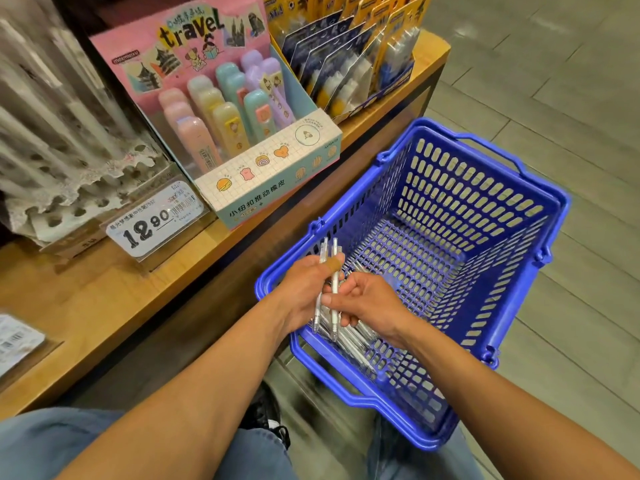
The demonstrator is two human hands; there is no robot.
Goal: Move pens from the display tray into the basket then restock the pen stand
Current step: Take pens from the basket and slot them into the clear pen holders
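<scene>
left hand (304, 292) grips two clear pens (334, 289) above the blue basket (519, 306); right hand (367, 301) pinches one of them. more pens lie on the basket floor. pen stand (69, 188) sits on the wooden shelf (104, 299).

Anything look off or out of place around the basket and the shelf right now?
Nothing is spilled or damaged. The blue basket sits upright beside the shelf, with pens lying loose at its near end. Both hands hold two pens over it. One oddity: a plaster on the left hand.
</scene>
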